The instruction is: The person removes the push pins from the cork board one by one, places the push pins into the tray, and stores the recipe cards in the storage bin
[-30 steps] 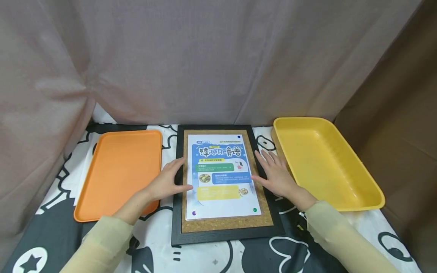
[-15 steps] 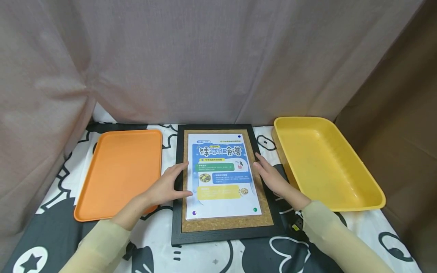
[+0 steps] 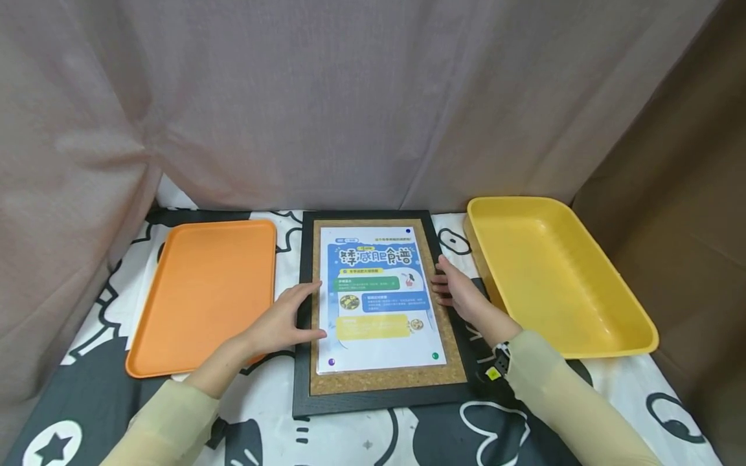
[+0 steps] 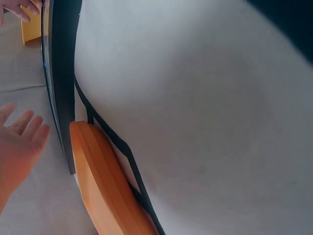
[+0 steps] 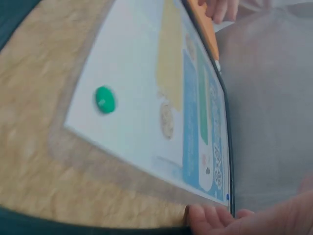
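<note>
A black-framed cork board (image 3: 332, 386) lies in the middle of the head view, bearing a poster (image 3: 379, 355) in blue, green and yellow. Round pins sit at its corners: a green pin (image 3: 435, 356), a purple pin (image 3: 331, 362) and a dark blue pin (image 3: 408, 231). My left hand (image 3: 282, 321) reaches over the board's left edge, thumb and fingers apart and holding nothing. On the opposite side my right hand (image 3: 464, 294) is turned sideways, its fingertips (image 5: 198, 218) right at the frame's right edge.
An orange tray (image 3: 210, 298) lies left of the board, near my left forearm. To the right stands a deep yellow bin (image 3: 553, 285), close beside my right hand. A patterned black-and-white cloth (image 3: 350, 440) covers the table, and a grey curtain (image 3: 320, 116) hangs behind.
My right hand has turned from palm down with spread fingers to sideways, fingers closer together at the frame's edge. The left hand has shifted slightly toward me. The board and poster stay put.
</note>
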Motion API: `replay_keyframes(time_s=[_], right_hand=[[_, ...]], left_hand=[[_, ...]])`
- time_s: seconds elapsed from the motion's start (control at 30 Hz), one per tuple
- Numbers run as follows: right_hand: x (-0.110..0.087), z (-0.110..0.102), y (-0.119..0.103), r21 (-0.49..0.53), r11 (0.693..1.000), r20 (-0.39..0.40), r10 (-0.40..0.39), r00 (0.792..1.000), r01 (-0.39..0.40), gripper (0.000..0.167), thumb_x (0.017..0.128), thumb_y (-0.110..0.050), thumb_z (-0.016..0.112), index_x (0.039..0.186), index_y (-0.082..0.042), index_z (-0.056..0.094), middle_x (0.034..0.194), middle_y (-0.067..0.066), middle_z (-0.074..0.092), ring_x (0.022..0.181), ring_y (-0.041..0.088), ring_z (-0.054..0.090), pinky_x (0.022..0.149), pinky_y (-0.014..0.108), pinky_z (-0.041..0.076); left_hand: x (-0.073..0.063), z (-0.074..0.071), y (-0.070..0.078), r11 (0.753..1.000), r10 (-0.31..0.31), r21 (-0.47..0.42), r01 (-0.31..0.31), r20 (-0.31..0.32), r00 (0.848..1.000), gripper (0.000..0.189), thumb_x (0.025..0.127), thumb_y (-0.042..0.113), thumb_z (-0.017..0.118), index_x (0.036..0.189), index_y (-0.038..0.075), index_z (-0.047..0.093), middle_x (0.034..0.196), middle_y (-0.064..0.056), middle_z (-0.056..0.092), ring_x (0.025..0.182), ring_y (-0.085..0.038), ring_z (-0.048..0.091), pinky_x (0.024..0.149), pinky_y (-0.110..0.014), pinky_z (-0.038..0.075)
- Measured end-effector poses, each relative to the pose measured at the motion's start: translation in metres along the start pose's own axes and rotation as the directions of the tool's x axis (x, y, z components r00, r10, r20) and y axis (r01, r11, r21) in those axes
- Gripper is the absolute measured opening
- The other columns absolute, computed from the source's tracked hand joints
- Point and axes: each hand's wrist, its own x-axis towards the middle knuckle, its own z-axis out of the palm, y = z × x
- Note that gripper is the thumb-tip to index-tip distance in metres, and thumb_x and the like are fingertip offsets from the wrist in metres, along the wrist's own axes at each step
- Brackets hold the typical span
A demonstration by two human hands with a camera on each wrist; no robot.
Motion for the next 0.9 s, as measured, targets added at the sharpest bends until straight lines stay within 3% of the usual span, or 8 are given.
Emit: replay_keyframes(time_s=[0.23, 0.43, 0.67, 0.8, 0.9], right_hand=[[0.004, -0.002, -0.005, 0.069, 0.996, -0.041, 0.06, 0.997, -0.058, 0.067, 0.098, -0.053, 0.023, 0.137, 0.0, 0.034, 0.109, 0.007, 0.041, 0.092, 0.018, 0.04, 0.075, 0.032, 0.041], [0.008, -0.004, -0.008, 0.035, 0.993, -0.021, 0.11, 0.994, -0.109, 0.066, 0.097, -0.052, 0.027, 0.139, 0.0, 0.034, 0.112, 0.008, 0.044, 0.093, 0.018, 0.042, 0.075, 0.03, 0.044], [0.013, -0.003, -0.01, -0.11, 0.987, 0.012, 0.121, 0.993, -0.119, 0.056, 0.097, -0.038, 0.041, 0.138, -0.001, 0.038, 0.13, 0.016, 0.045, 0.102, 0.021, 0.046, 0.073, 0.026, 0.047], [0.018, 0.0, -0.008, -0.284, 0.956, -0.007, 0.078, 0.997, -0.076, 0.052, 0.095, -0.025, 0.049, 0.137, 0.003, 0.037, 0.133, 0.021, 0.045, 0.112, 0.027, 0.048, 0.086, 0.033, 0.048], [0.021, 0.001, -0.006, -0.36, 0.932, -0.028, 0.045, 0.999, -0.052, 0.054, 0.093, -0.018, 0.053, 0.138, 0.004, 0.035, 0.132, 0.024, 0.046, 0.113, 0.031, 0.051, 0.094, 0.039, 0.047]], left_hand=[[-0.001, -0.001, -0.001, 1.0, -0.004, -0.012, 0.004, 0.001, 1.0, 0.086, 0.076, 0.038, 0.075, 0.144, 0.009, 0.031, 0.148, -0.015, 0.034, 0.136, -0.035, 0.031, 0.107, -0.053, 0.03], [-0.003, 0.0, 0.0, 1.0, 0.001, -0.016, -0.001, 0.007, 1.0, 0.084, 0.076, 0.037, 0.076, 0.143, 0.009, 0.033, 0.147, -0.015, 0.035, 0.135, -0.035, 0.032, 0.107, -0.053, 0.031], [-0.004, 0.0, -0.001, 1.0, 0.02, -0.005, -0.02, 0.006, 1.0, 0.081, 0.076, 0.036, 0.076, 0.141, 0.009, 0.037, 0.144, -0.015, 0.04, 0.133, -0.034, 0.036, 0.106, -0.052, 0.033], [-0.004, 0.001, -0.002, 0.999, 0.043, 0.002, -0.043, 0.014, 0.999, 0.077, 0.075, 0.035, 0.076, 0.139, 0.009, 0.042, 0.14, -0.013, 0.045, 0.13, -0.032, 0.04, 0.105, -0.05, 0.035], [-0.004, 0.002, -0.001, 0.998, 0.057, 0.003, -0.058, 0.027, 0.998, 0.074, 0.075, 0.034, 0.077, 0.137, 0.007, 0.045, 0.138, -0.013, 0.047, 0.128, -0.031, 0.043, 0.104, -0.049, 0.036]])
